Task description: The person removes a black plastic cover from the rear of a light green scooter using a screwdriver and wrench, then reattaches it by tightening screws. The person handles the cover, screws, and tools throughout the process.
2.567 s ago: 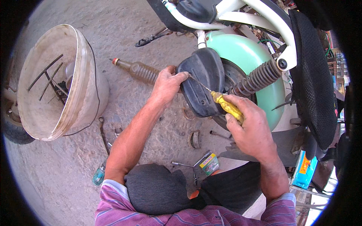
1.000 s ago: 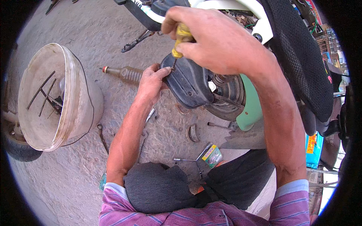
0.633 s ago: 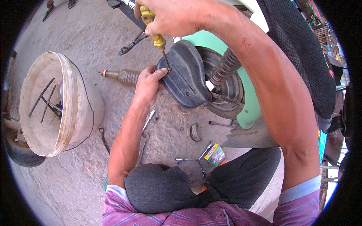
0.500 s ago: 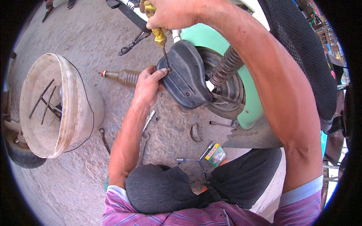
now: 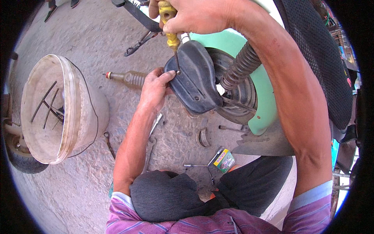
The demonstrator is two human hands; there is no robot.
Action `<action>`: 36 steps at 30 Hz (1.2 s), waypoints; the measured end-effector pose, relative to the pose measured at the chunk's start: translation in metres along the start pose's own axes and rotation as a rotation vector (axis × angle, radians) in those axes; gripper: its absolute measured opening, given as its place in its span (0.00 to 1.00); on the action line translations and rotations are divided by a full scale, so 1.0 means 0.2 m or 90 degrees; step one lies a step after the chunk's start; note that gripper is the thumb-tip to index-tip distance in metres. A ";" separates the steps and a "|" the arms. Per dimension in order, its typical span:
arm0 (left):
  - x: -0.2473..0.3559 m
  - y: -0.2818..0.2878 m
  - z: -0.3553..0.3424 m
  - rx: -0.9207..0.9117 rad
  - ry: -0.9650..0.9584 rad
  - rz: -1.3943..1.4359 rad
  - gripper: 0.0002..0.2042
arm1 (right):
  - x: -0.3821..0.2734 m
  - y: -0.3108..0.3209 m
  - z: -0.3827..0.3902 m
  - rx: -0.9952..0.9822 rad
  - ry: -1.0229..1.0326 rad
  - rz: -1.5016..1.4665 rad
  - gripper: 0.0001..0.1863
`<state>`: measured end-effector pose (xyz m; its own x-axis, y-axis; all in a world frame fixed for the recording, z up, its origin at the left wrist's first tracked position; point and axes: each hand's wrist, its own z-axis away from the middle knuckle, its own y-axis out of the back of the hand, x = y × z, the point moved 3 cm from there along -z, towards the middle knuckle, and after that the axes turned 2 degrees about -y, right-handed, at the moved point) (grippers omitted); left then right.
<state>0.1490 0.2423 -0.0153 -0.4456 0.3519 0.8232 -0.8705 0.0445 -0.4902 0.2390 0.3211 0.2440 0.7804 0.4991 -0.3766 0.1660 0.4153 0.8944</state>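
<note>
Gripped by its yellow handle, a screwdriver points down from my right hand. Its tip meets a screw near the left edge of a black plastic cover. My left hand holds that same edge, thumb on top beside the screw and fingers curled underneath, partly hidden. Behind the cover are a dark wheel rim, a coil spring shock absorber and a mint-green fender.
A dirty white bucket with dark rods inside stands at left. On the ground lie a brown plastic bottle, a brake shoe, a wrench, a T-handled tool and a small printed package. A black mesh seat rises at right.
The view has shifted slightly, so most things sit a little farther right. My right hand and the screwdriver handle have tilted slightly; the tip stays at the screw. My left hand keeps its hold.
</note>
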 end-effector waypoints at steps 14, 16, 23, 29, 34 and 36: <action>0.01 0.00 0.00 -0.002 0.001 -0.024 0.16 | -0.13 -0.01 0.28 0.191 0.016 0.080 0.15; 0.00 0.01 0.00 -0.006 0.002 -0.009 0.16 | -0.14 -0.02 0.29 0.194 0.010 0.091 0.15; -0.01 0.01 0.00 -0.005 0.007 0.013 0.18 | -0.09 -0.02 0.19 0.118 -0.107 0.066 0.16; 0.01 0.00 0.01 0.000 0.002 0.006 0.15 | -0.08 -0.03 0.18 0.108 -0.121 0.053 0.16; 0.01 0.00 0.01 -0.001 0.002 0.002 0.15 | -0.13 -0.02 0.22 0.143 -0.062 0.032 0.15; 0.01 0.00 0.01 -0.007 0.004 -0.015 0.15 | -0.15 -0.03 0.26 0.169 -0.070 0.039 0.16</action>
<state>0.1469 0.2412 -0.0135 -0.4234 0.3568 0.8327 -0.8785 0.0626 -0.4736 0.2449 0.2643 0.2625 0.8523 0.4252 -0.3046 0.2573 0.1662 0.9520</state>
